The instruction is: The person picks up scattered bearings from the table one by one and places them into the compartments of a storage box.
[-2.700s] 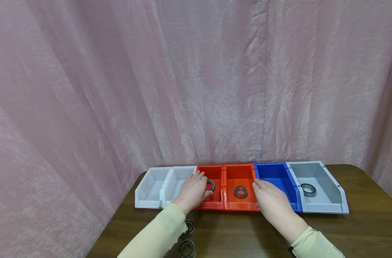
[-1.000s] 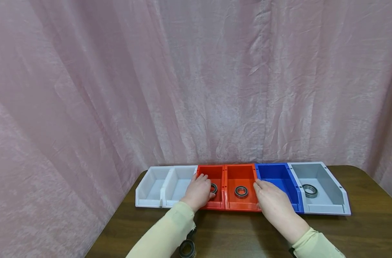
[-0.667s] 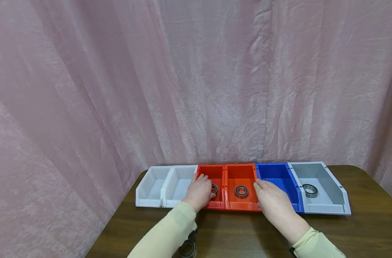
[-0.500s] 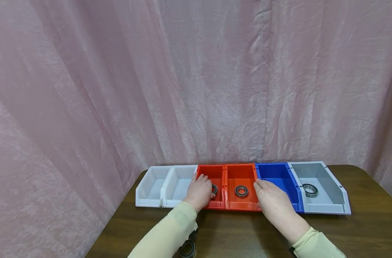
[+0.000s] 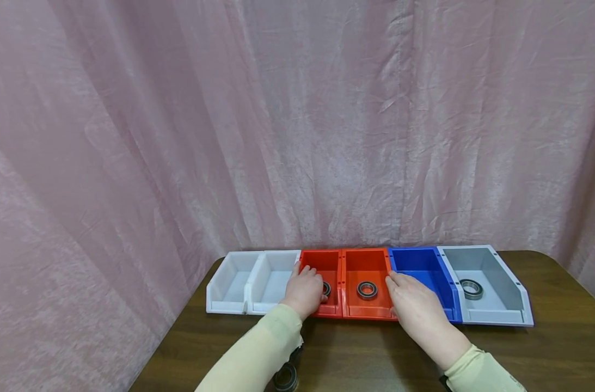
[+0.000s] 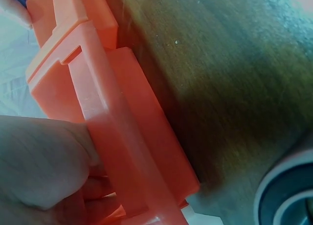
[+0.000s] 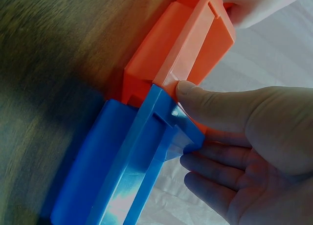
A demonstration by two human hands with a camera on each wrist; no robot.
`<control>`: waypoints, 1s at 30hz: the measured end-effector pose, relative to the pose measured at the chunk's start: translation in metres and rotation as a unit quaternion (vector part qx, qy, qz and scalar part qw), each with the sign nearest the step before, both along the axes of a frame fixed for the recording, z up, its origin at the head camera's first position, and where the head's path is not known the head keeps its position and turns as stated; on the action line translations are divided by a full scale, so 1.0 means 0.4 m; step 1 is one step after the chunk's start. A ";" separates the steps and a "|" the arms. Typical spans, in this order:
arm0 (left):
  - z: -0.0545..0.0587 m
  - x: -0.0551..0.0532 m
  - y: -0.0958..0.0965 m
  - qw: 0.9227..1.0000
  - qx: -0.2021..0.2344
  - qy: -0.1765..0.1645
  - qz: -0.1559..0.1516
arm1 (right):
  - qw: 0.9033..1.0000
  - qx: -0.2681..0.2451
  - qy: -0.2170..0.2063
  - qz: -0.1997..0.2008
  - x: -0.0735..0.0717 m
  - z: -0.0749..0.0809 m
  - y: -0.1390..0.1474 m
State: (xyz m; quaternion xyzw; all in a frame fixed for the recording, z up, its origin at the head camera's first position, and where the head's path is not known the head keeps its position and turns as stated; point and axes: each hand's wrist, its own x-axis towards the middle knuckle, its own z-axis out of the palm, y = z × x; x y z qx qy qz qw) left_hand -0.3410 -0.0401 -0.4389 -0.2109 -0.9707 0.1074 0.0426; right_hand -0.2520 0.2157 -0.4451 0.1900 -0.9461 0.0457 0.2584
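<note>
My left hand [image 5: 303,291] reaches into the left red bin [image 5: 330,310], fingers near its left wall. Beside the thumb, part of a ball bearing [image 5: 327,288] shows. In the left wrist view the left hand's fingers [image 6: 100,205] bend down inside the bin; I cannot tell whether they grip the bearing. My right hand [image 5: 418,305] pinches the adjoining walls of the right red bin [image 5: 368,313] and the blue bin [image 7: 129,156]. Its thumb [image 7: 210,105] presses the red side and its fingers lie on the blue side. Another bearing [image 5: 367,290] lies flat in the right red bin.
Two white bins [image 5: 230,280] stand at the row's left end. A grey bin [image 5: 498,296] at the right end holds a bearing [image 5: 471,289]. Near the left sleeve, more bearings [image 5: 285,377] sit on the brown table [image 5: 356,359]. A pink curtain [image 5: 326,120] hangs behind.
Since the oldest frame, my left hand and the bearing beside it have shifted slightly right and nearer in the left red bin. My right hand stays at the red and blue walls.
</note>
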 end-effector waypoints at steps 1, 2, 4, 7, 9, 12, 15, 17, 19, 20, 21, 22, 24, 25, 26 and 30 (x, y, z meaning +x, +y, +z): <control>0.001 0.000 0.001 1.000 -0.001 -0.002 0.002 | 1.000 0.000 -0.001 0.000 0.000 0.000 0.000; 0.001 -0.002 0.002 1.000 -0.004 -0.002 0.003 | 1.000 0.001 -0.001 0.000 0.000 0.000 0.000; 0.000 -0.003 0.004 1.000 -0.007 -0.003 0.005 | 1.000 0.000 -0.002 -0.001 0.000 0.000 -0.001; -0.003 -0.008 0.006 1.000 -0.012 -0.005 0.010 | 1.000 0.000 -0.002 -0.001 0.000 0.000 -0.001; -0.004 -0.010 0.008 1.000 -0.015 -0.006 0.012 | 1.000 0.001 -0.002 -0.002 -0.001 0.000 -0.001; -0.001 -0.010 0.011 1.000 -0.018 -0.006 0.015 | 1.000 0.001 -0.005 -0.003 0.000 -0.001 0.000; 0.004 -0.005 0.013 1.000 -0.018 -0.009 0.018 | 1.000 0.000 -0.008 -0.003 0.002 -0.002 0.000; 0.006 -0.003 0.014 1.000 -0.016 -0.011 0.020 | 1.000 -0.001 -0.008 -0.002 0.003 -0.002 0.000; 0.008 0.000 0.015 1.000 -0.017 -0.011 0.021 | 1.000 -0.001 -0.007 -0.002 0.003 -0.002 0.000; 0.009 0.000 0.015 1.000 -0.016 -0.011 0.021 | 1.000 -0.001 -0.006 -0.002 0.004 -0.002 0.000; 0.010 0.001 0.015 1.000 -0.015 -0.012 0.021 | 1.000 -0.001 -0.006 -0.002 0.004 -0.002 0.000; 0.010 0.000 0.015 1.000 -0.016 -0.012 0.021 | 1.000 -0.001 -0.007 -0.002 0.004 -0.001 0.000; 0.010 0.000 0.016 1.000 -0.015 -0.012 0.021 | 1.000 0.000 -0.007 -0.001 0.004 -0.001 0.000; 0.010 0.000 0.016 1.000 -0.015 -0.013 0.022 | 1.000 0.001 -0.007 -0.001 0.004 -0.001 0.000; 0.010 0.000 0.016 1.000 -0.014 -0.013 0.022 | 1.000 0.001 -0.008 -0.001 0.004 0.000 -0.001; 0.006 -0.003 0.016 0.999 -0.017 -0.012 0.024 | 1.000 0.003 -0.010 -0.003 0.004 0.000 -0.002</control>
